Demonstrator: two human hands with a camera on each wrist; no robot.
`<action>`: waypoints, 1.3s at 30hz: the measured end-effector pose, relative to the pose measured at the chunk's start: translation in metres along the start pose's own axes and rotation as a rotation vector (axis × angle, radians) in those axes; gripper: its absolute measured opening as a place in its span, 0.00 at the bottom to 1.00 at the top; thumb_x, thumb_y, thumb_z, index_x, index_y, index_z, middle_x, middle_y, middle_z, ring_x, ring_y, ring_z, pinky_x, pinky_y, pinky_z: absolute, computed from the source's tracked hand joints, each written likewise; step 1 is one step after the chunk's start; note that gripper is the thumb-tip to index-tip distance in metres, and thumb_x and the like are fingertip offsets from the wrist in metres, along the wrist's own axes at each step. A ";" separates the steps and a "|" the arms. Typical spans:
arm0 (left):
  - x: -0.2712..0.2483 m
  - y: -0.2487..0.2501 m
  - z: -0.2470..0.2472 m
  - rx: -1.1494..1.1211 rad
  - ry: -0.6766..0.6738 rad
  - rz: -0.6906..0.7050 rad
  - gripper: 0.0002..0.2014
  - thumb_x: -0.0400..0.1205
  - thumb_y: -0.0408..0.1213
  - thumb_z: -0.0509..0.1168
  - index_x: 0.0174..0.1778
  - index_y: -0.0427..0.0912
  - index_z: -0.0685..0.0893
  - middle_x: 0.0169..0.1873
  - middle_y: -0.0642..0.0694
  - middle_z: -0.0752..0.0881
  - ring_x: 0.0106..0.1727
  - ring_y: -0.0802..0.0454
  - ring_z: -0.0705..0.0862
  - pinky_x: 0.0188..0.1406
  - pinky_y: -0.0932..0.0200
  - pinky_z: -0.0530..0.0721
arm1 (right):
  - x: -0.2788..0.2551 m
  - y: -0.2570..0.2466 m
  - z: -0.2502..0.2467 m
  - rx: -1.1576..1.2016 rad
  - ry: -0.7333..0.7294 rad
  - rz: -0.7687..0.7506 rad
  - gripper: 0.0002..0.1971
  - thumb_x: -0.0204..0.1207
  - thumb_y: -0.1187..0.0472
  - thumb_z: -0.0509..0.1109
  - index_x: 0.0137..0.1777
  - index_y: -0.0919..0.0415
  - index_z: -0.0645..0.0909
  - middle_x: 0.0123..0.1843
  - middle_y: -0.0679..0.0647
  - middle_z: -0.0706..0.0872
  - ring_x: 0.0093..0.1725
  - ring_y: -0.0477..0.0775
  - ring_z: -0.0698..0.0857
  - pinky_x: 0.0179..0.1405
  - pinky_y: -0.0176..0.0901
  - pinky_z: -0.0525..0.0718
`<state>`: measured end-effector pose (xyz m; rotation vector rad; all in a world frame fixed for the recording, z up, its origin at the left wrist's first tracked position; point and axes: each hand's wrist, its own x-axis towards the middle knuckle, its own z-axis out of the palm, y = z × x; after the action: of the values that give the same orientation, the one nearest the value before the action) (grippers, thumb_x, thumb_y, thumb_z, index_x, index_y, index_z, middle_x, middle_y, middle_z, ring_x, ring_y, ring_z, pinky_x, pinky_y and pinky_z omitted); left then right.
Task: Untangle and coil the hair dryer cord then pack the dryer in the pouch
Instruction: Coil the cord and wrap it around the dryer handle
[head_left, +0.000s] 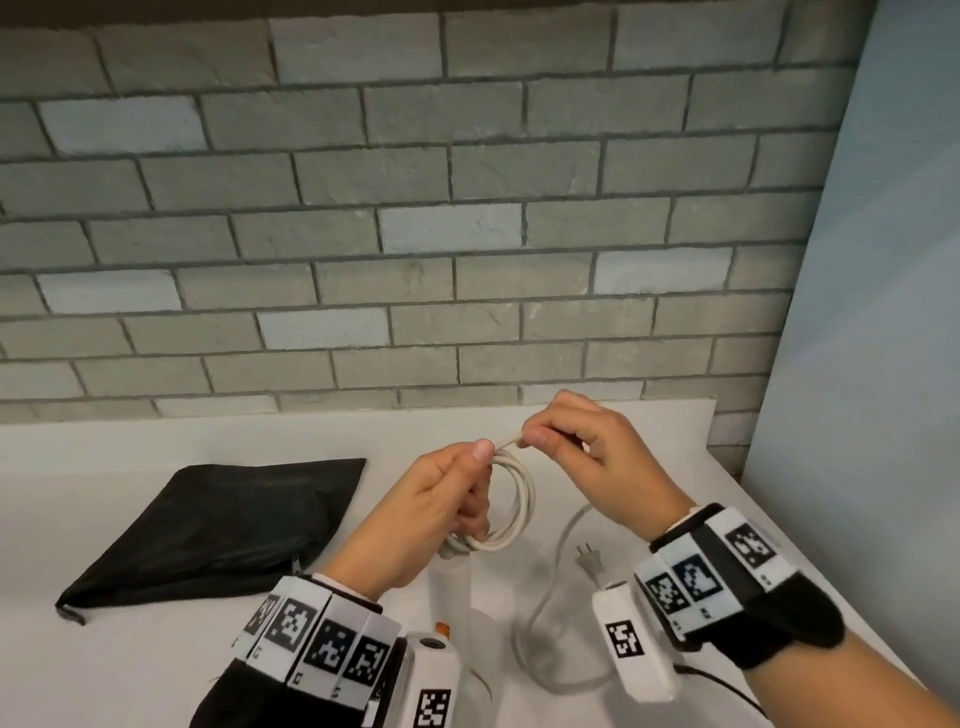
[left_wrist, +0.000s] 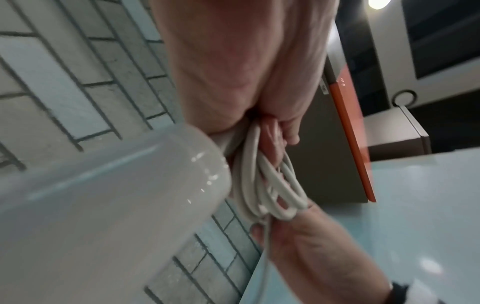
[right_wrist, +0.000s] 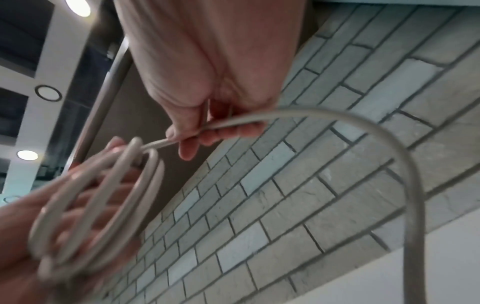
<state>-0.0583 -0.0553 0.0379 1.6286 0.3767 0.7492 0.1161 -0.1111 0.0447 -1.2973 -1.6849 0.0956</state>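
My left hand (head_left: 457, 493) grips a coil of white cord (head_left: 514, 499) with several loops, held above the white counter. My right hand (head_left: 571, 441) pinches the cord (right_wrist: 233, 123) just right of the coil, between thumb and fingers. The loose rest of the cord (head_left: 545, 623) hangs down in a loop to the counter and ends in a two-pin plug (head_left: 589, 558). The white hair dryer (head_left: 457, 587) hangs below my left hand, partly hidden by the wrist; its handle (left_wrist: 103, 195) fills the left wrist view. The black pouch (head_left: 218, 525) lies flat at the left.
A grey brick wall (head_left: 415, 234) rises behind the white counter (head_left: 156, 649). A pale blue panel (head_left: 872, 312) closes off the right side. Thin black cables (head_left: 727, 686) trail from my right wrist band.
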 end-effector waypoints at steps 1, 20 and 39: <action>0.001 -0.001 0.002 -0.016 0.013 0.005 0.20 0.80 0.51 0.56 0.21 0.52 0.73 0.18 0.56 0.65 0.19 0.58 0.62 0.24 0.65 0.71 | -0.003 0.005 0.006 -0.002 0.024 0.023 0.12 0.74 0.51 0.65 0.45 0.55 0.87 0.37 0.43 0.77 0.41 0.41 0.76 0.43 0.27 0.71; 0.012 -0.017 0.003 0.334 0.423 0.217 0.20 0.79 0.56 0.54 0.30 0.47 0.79 0.22 0.48 0.78 0.27 0.54 0.77 0.30 0.56 0.76 | -0.017 -0.031 0.034 1.146 -0.227 0.530 0.07 0.71 0.59 0.63 0.38 0.60 0.80 0.30 0.49 0.85 0.36 0.47 0.84 0.44 0.44 0.78; 0.023 -0.023 -0.007 0.518 0.542 0.178 0.18 0.82 0.49 0.54 0.29 0.45 0.73 0.22 0.49 0.73 0.25 0.54 0.71 0.26 0.65 0.70 | -0.035 -0.003 0.011 0.856 -0.061 0.415 0.10 0.68 0.73 0.59 0.32 0.61 0.77 0.32 0.53 0.82 0.49 0.52 0.86 0.62 0.45 0.79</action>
<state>-0.0419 -0.0307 0.0218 1.9387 0.8766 1.3136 0.1050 -0.1339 0.0185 -0.9436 -1.1634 0.9939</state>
